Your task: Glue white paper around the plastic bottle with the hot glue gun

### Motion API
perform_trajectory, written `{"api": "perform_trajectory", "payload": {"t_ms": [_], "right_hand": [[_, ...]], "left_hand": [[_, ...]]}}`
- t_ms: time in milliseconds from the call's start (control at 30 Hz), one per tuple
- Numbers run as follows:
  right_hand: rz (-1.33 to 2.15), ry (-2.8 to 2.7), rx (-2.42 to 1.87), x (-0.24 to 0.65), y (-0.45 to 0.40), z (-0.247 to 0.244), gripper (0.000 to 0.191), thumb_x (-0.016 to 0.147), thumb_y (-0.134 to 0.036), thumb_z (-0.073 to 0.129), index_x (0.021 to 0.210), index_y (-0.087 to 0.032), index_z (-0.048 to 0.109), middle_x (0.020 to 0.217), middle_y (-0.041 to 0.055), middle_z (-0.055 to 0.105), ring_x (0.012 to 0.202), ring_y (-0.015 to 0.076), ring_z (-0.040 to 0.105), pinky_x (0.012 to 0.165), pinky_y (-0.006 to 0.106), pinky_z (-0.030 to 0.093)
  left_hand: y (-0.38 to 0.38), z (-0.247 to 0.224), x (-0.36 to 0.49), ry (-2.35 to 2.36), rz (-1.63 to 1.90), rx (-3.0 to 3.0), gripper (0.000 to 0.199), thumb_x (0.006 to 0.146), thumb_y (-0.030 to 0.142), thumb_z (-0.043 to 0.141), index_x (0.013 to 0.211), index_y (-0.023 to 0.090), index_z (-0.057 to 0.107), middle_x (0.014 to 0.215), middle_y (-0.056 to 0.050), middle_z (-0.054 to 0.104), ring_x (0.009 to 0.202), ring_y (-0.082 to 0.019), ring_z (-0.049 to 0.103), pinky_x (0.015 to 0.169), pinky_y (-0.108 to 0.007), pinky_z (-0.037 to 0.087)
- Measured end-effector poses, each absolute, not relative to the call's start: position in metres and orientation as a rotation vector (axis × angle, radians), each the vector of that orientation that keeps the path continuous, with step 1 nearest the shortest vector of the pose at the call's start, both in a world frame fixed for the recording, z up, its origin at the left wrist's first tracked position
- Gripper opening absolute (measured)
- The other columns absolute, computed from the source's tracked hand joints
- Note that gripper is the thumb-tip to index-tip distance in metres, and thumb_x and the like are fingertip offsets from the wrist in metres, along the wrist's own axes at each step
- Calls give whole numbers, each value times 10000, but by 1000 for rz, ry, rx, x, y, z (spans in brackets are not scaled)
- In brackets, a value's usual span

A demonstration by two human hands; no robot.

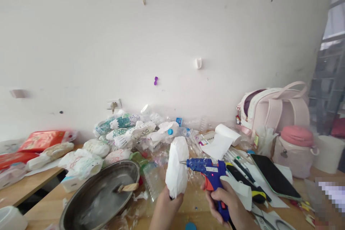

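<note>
My left hand point(169, 201) is closed round the lower end of a white paper-wrapped bottle shape point(177, 169), held upright above the table. In my right hand point(226, 199) is a blue hot glue gun point(206, 167) with an orange trigger and a small red light. Its metal nozzle points left, at or very near the right side of the white wrapped shape; I cannot tell whether they touch. Thin glue strands hang by the nozzle. The lower end of the wrapped shape is hidden by my left fingers.
A dark oval basin point(99, 194) with a wooden-handled brush point(128, 187) stands at left. Behind lie painted wrapped bottles point(140, 131) and clear plastic. At right are a paper roll point(228, 134), a phone point(275, 176), scissors point(269, 221), a pink backpack point(280, 109) and a pink-lidded container point(296, 151).
</note>
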State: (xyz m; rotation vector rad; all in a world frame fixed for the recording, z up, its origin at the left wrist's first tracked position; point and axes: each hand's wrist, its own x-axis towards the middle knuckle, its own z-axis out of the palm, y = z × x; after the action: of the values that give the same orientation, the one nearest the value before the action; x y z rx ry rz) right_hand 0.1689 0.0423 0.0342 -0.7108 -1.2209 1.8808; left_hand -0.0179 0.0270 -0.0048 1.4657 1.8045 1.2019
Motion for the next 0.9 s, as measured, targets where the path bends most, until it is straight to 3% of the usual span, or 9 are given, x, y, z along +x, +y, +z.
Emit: {"api": "perform_trajectory", "payload": {"t_ms": [133, 433, 700, 900], "right_hand": [[1848, -1245, -686, 169, 39, 38, 231, 615, -268, 473, 825, -172, 458, 509, -87, 492, 266, 38, 359, 301, 171, 120], [1902, -1233, -739, 164, 40, 28, 253, 610, -255, 464, 846, -166, 453, 511, -82, 513, 281, 53, 398, 291, 163, 141], [1886, -1319, -809, 169, 40, 37, 256, 601, -240, 447, 841, -159, 488, 488, -93, 501, 260, 37, 365, 261, 162, 161], [1879, -1331, -775, 171, 34, 45, 258, 603, -259, 457, 835, -160, 511, 498, -91, 489, 265, 29, 358, 287, 171, 138]], "left_hand": [[24, -5, -17, 1771, 1210, 1486, 381, 676, 384, 517, 871, 93, 667, 792, -96, 737, 783, -293, 656, 684, -312, 501], [23, 0, -16, 1660, 1313, 1416, 459, 696, 401, 517, 992, 73, 640, 995, -141, 721, 937, -315, 633, 808, -351, 480], [22, -2, -19, 1750, 1239, 1418, 462, 696, 384, 526, 970, 32, 643, 853, -128, 741, 800, -308, 649, 704, -338, 493], [24, -7, -20, 1723, 1289, 1447, 441, 685, 347, 527, 1000, 58, 637, 955, -131, 730, 888, -297, 647, 764, -320, 488]]}}
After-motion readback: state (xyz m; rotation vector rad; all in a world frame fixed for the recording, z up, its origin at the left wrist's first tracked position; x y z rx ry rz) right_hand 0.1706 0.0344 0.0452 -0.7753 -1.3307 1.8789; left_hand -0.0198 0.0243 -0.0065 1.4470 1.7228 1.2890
